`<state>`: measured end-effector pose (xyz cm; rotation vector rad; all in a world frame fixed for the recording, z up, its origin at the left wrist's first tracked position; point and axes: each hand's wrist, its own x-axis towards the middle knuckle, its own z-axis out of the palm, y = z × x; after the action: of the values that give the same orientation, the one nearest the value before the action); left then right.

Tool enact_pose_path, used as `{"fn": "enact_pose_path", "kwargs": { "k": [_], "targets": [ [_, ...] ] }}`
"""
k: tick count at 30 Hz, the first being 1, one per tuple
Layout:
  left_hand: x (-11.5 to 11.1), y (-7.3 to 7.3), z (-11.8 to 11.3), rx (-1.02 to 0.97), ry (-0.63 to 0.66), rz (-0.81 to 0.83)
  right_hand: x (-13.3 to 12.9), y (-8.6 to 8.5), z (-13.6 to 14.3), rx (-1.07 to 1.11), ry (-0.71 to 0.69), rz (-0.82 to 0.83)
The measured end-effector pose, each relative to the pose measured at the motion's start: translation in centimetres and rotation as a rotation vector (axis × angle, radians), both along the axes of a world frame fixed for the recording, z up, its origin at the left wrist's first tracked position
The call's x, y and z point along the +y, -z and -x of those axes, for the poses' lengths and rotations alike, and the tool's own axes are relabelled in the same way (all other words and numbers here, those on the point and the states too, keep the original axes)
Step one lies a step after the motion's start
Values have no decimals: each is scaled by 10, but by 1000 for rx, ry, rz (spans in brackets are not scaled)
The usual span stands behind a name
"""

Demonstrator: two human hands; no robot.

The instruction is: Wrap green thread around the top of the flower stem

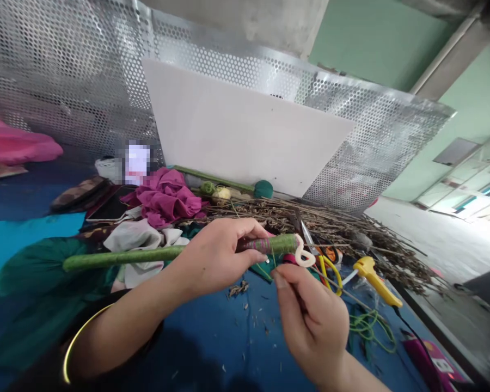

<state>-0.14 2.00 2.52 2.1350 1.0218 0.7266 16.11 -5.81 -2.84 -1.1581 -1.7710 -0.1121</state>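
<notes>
Now our left hand (214, 253) clamps its fingers around the green-wrapped stick (147, 255), held over the blue table (212, 337); our right hand (314, 316), thumb and forefinger pressed together, pinches a green thread (274, 258) running to it; yellow-handled scissors (322, 269) lie beside the dried stalks (335, 216).

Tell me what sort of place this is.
Probably a craft workspace: a yellow glue gun, scissors and a heap of dried stems lie together on a blue table.
</notes>
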Motion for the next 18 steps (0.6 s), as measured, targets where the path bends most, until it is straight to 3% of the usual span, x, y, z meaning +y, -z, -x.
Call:
{"fn": "enact_pose_path", "kwargs": {
  "k": [8, 18],
  "targets": [
    [-3, -2, -2, 187, -84, -112, 0, 7, 4, 214, -40, 79],
    [3, 4, -3, 99, -68, -33, 7, 25, 4, 601, -174, 218]
  ]
}}
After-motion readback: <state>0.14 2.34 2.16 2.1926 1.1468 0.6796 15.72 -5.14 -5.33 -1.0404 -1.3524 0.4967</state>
